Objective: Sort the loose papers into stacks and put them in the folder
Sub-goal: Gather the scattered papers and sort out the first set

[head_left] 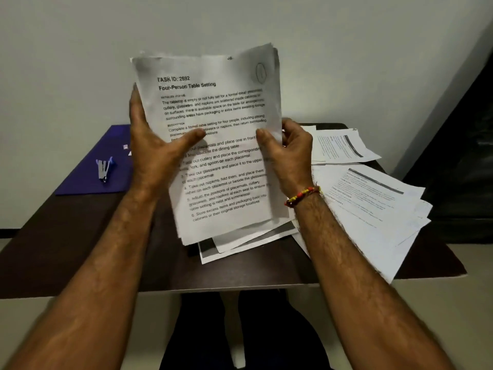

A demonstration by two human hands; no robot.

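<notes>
Papers [213, 145], a thin floppy sheaf, stand upright between both hands above the bench [80, 249]: left hand [153, 145] and right hand [288, 153] pinch its side edges. Light and slippery; sheets will probably fan unless gripped at both edges. The purple folder [88, 166] lies beyond the left hand.

White papers [213, 145], purple folder [93, 166], dark brown table [80, 249], red-yellow bracelet [302, 195].

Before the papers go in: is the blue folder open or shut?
Shut, as far as visible: the flat blue folder lies closed on the dark table, a small stapler on its cover.
</notes>
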